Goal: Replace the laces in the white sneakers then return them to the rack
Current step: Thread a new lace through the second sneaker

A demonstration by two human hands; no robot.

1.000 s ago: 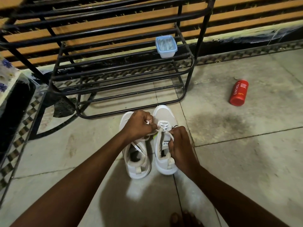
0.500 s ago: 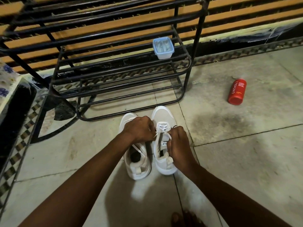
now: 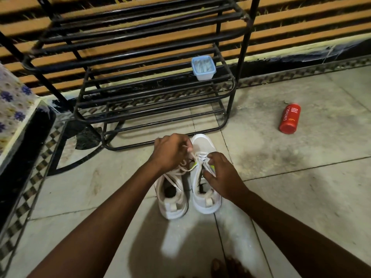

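A lace [image 3: 200,157] end is pinched in the curled fingers of the left hand [image 3: 170,152] and drawn up from the crossings of the right sneaker [image 3: 202,142]. That sneaker stands on the floor [image 3: 291,197] directly under the right hand [image 3: 222,175]. The right hand's bent fingers are laid on those crossings; whether a strand is gripped there cannot be told. The left sneaker [image 3: 172,205], loosely laced, lies beneath the left wrist. The pull is best made evenly, with each crossing pressed flat before the next eyelet is threaded, so that no slack is left. The rack [image 3: 228,93] stands just beyond both hands.
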